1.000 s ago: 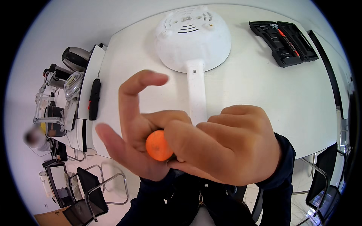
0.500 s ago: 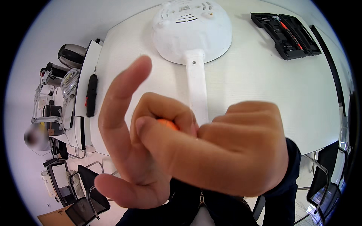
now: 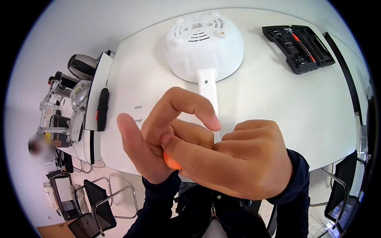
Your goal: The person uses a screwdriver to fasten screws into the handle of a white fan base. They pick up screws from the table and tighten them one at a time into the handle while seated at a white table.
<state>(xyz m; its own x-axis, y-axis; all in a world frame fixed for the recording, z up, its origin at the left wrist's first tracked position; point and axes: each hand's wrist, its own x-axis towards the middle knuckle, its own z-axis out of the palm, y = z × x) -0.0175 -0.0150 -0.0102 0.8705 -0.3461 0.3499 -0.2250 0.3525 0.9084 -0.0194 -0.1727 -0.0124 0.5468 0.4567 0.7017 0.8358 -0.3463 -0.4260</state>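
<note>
My left hand and my right hand meet in front of me, above the table. Between them shows a rounded bit of a small orange thing; fingers cover the rest, so its kind cannot be told. My right hand is closed, its thumb lying along the orange thing. The inner fingers of my left hand curl in against it, while the index finger arches over and the thumb sticks out. Beyond lies a white pan-shaped appliance, bottom up, with slots and feet; its long handle runs toward me, partly behind my hands.
Two small screws lie left of the handle. An open black tool case with a red-orange tool stands at the far right. On the left side table rest a black power screwdriver and a kettle. Chairs stand around.
My left hand has turned: its raised index finger now bends over toward the right hand and its thumb points up. The view has shifted slightly, bringing the small screws into sight.
</note>
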